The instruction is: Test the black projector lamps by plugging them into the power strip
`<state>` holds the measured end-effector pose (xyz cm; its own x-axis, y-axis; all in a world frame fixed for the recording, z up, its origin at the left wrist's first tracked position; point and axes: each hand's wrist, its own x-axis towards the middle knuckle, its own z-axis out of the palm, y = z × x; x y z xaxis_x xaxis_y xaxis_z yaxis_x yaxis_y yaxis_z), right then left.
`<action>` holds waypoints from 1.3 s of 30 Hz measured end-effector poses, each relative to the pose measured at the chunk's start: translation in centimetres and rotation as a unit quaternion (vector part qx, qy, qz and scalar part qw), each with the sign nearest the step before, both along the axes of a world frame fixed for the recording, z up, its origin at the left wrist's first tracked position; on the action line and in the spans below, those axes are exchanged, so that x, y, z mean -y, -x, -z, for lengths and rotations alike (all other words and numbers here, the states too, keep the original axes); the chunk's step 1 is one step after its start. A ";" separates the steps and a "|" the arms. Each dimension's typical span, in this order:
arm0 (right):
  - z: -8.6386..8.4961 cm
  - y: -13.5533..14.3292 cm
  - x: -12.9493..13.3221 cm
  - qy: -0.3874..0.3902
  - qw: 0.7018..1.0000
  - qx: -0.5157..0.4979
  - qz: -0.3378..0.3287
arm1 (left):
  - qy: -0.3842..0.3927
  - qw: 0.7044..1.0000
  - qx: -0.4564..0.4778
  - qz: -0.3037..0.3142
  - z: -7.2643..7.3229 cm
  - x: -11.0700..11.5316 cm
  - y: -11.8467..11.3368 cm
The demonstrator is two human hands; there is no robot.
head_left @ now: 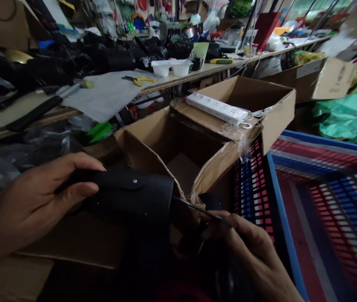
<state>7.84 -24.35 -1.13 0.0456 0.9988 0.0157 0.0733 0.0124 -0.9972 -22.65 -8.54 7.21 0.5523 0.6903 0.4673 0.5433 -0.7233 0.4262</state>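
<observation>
My left hand [48, 197] is closed on a black tube-shaped case [134, 193], thumb and fingers gripping its left end. Small shiny rivets and a strap-like flap show on the case, which lies roughly level. On the right, my right hand [244, 243] pinches a thin metal tool [194, 205]. The tool's far end meets the rim at the case's right end; whether it reaches inside is hidden. Deep shadow covers the area below the case, and dark shapes beside my right fingers cannot be made out.
Ahead stand two open cardboard boxes [153, 138] with a white power strip [216, 108] across them. A blue-rimmed basket [279, 184] with striped lining is at right. The workbench holds yellow-handled pliers [139, 80], white plastic tubs [172, 67] and several black cases [112, 56].
</observation>
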 end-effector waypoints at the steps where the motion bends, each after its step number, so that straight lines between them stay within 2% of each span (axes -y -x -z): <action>1: -0.4 0.3 -0.6 0.011 0.999 -0.044 -0.002 | -0.006 1.000 -0.008 -0.015 -0.2 0.1 -0.3; 3: -0.7 1.0 -1.7 0.000 0.996 -0.086 -0.009 | -0.011 0.999 -0.027 -0.022 -0.2 0.7 -1.7; 5: -0.7 1.7 -2.7 -0.028 0.996 -0.082 -0.025 | 0.039 0.999 -0.012 0.012 0.2 1.5 -3.6; 7: -0.7 2.2 -3.4 -0.036 0.998 -0.037 -0.032 | 0.098 0.994 0.004 0.055 1.0 2.2 -5.7; 10: -0.9 2.0 -3.9 -0.018 0.998 0.048 -0.032 | 0.204 0.976 0.067 0.041 2.3 2.5 -8.0; 12: -1.1 1.4 -4.0 -0.010 0.999 0.049 -0.007 | 0.327 0.938 0.103 0.051 2.8 2.2 -8.9; 14: -1.5 0.4 -4.0 -0.007 0.999 0.016 0.044 | 0.439 0.885 0.109 0.107 2.8 1.8 -9.5; 15: -1.7 0.0 -4.0 -0.003 0.998 0.003 0.070 | 0.466 0.869 0.105 0.131 2.6 1.7 -9.9; 16: -2.0 -0.5 -4.0 -0.005 0.995 0.000 0.095 | 0.472 0.864 0.102 0.141 2.3 1.7 -10.3; 17: -2.3 -0.9 -4.0 -0.010 0.993 0.011 0.118 | 0.455 0.874 0.102 0.133 2.0 1.8 -10.8; 19: -2.8 -1.4 -4.2 -0.024 0.985 0.043 0.164 | 0.366 0.920 0.107 0.092 1.5 2.3 -12.0; 22: -3.2 -1.3 -4.8 -0.052 0.964 0.073 0.249 | 0.133 0.984 0.115 0.032 1.2 3.3 -13.9; 24: -3.0 -0.8 -5.4 -0.090 0.941 0.094 0.311 | -0.025 0.994 0.111 0.007 1.6 3.9 -15.1; 25: -2.9 -0.5 -5.9 -0.110 0.929 0.105 0.338 | -0.080 0.992 0.103 -0.001 1.9 4.2 -15.6; 28: -2.4 0.1 -7.2 -0.146 0.903 0.109 0.390 | -0.150 0.986 0.075 -0.022 2.6 4.3 -16.7; 29: -2.4 0.0 -7.6 -0.146 0.906 0.098 0.386 | -0.152 0.986 0.071 -0.022 2.6 4.2 -16.8; 31: -2.5 -0.8 -7.7 -0.144 0.931 0.055 0.331 | -0.133 0.988 0.076 -0.025 2.1 3.4 -16.6; 34: -2.2 -2.8 -6.4 -0.125 0.981 0.000 0.151 | -0.021 0.995 0.097 -0.035 0.0 1.9 -15.3; 37: -0.6 -4.0 -4.1 -0.045 0.996 0.081 -0.003 | 0.090 0.986 0.131 -0.039 -3.1 0.5 -13.4; 39: 0.9 -3.5 -3.0 0.002 0.989 0.141 -0.046 | 0.102 0.979 0.173 -0.041 -5.0 0.1 -12.6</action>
